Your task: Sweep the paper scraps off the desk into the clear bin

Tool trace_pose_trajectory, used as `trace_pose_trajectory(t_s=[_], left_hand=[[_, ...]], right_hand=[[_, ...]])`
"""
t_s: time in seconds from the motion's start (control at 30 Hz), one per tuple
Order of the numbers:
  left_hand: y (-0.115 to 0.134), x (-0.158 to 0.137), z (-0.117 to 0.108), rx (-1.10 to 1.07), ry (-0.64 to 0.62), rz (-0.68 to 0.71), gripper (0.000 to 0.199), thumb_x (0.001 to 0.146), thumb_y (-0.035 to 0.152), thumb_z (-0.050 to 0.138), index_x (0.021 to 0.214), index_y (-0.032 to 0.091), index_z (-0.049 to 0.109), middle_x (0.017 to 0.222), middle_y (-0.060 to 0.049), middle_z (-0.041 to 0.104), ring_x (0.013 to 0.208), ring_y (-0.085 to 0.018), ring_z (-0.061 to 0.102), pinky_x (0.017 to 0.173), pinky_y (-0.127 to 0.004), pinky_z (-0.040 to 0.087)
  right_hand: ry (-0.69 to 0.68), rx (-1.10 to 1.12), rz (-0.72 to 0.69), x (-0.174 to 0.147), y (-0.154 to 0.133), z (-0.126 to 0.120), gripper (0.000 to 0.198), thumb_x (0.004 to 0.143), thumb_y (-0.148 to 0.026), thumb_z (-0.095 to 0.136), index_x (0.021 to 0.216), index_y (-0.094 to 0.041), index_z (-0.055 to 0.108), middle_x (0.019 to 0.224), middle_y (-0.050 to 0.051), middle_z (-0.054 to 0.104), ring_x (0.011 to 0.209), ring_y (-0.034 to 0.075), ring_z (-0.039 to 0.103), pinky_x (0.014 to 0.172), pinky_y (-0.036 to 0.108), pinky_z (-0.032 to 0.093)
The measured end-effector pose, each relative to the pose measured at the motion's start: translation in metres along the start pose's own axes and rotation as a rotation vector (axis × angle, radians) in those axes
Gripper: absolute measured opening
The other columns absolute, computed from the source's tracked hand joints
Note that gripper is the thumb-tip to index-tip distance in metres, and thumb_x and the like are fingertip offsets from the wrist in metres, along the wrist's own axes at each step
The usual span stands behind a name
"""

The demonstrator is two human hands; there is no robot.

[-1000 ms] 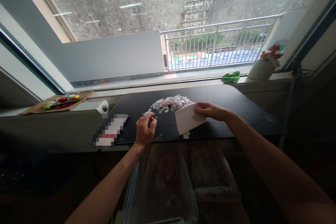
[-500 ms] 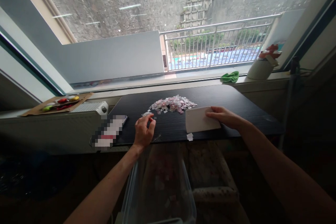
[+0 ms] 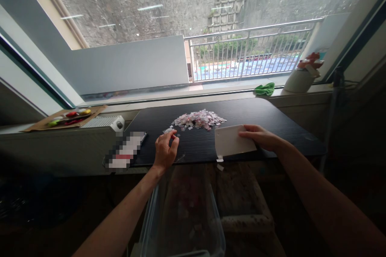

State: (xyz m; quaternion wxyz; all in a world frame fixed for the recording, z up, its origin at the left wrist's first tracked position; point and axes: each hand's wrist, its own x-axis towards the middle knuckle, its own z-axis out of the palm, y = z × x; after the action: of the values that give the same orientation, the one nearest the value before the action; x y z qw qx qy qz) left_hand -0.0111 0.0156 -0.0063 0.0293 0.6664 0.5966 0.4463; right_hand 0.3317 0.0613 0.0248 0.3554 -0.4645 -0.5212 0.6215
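My right hand (image 3: pixel 262 136) grips the right side of a thin, off-white rectangular sheet (image 3: pixel 233 142), with the thumb and fingers closed on it. The sheet is tilted near the front edge of the black tabletop (image 3: pixel 280 122). Below its lower left corner are two small white paper pieces (image 3: pixel 220 167), one past the table edge. My left hand (image 3: pixel 165 148) is over the table's front left part, its fingers curled in towards the thumb; whether a scrap is between them is hidden. Just beyond it lie a few pale scraps (image 3: pixel 169 130) and a heap of pinkish-white paper bits (image 3: pixel 200 119).
Below the table edge stands a clear plastic bin (image 3: pixel 217 225) with some scraps inside, beside a worn stool (image 3: pixel 247 219). A phone (image 3: pixel 129 150) with a blurred screen lies left. On the sill are a green cloth (image 3: pixel 264 89) and a whitish container (image 3: pixel 298 80).
My right hand has drawn the sheet slightly towards me and to the right. One paper piece has dropped past the table's front edge. My left hand has stayed in place.
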Motion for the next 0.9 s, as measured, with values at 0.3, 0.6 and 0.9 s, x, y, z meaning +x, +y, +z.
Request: trace_pose_trajectory(t_s=[0.3,0.6,0.9], left_hand=[[0.0,0.0,0.0,-0.003,-0.003,-0.006,0.036,0.086,0.038,0.044,0.107,0.018,0.065,0.095,-0.007,0.07,0.099,-0.025,0.061,0.105,-0.047,0.039],[0.0,0.0,0.0,0.013,-0.007,-0.013,0.033,0.087,0.036,0.045,0.108,0.02,0.065,0.096,-0.005,0.07,0.101,-0.025,0.061,0.106,-0.045,0.039],[-0.001,0.0,0.0,0.016,-0.001,-0.004,0.035,0.087,0.037,0.044,0.108,0.019,0.065,0.096,-0.007,0.071,0.1,-0.025,0.062,0.102,-0.045,0.042]], right_hand=[[0.085,0.059,-0.041,-0.009,0.0,0.006,0.024,0.061,-0.026,0.082,0.082,-0.019,0.072,0.074,-0.001,0.074,0.062,0.013,0.064,0.056,0.021,0.051],[0.215,0.093,-0.116,-0.011,0.008,0.006,0.026,0.06,-0.03,0.078,0.083,-0.023,0.069,0.073,-0.001,0.072,0.062,0.016,0.064,0.055,0.026,0.051],[0.232,0.044,-0.156,-0.014,0.008,0.013,0.027,0.057,-0.033,0.078,0.079,-0.021,0.069,0.072,-0.002,0.072,0.061,0.015,0.062,0.056,0.025,0.05]])
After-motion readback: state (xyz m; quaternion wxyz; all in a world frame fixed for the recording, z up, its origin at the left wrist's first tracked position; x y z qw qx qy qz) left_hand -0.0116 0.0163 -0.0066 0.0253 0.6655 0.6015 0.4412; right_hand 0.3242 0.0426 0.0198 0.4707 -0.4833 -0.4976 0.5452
